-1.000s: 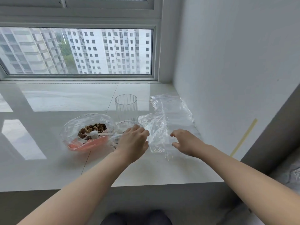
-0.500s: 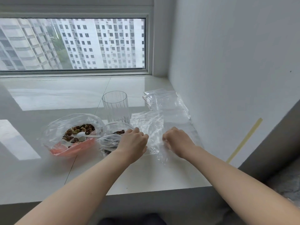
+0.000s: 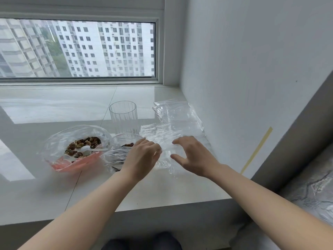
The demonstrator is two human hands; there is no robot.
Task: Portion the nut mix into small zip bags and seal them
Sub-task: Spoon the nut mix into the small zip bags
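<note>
the nut mix (image 3: 83,145) sits in its big bag just left of the glass (image 3: 124,116). right of the glass, the left hand (image 3: 142,157) pinches an empty zip bag (image 3: 166,139), seemingly to steady it, while the right hand (image 3: 195,156) hovers spread, holding nothing.

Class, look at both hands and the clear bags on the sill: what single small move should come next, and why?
Probably pinch one empty zip bag free. Both the left hand and the right hand hover over the flat clear bags, gripping nothing clearly, while the nut mix and white spoon wait in the big bag.
</note>
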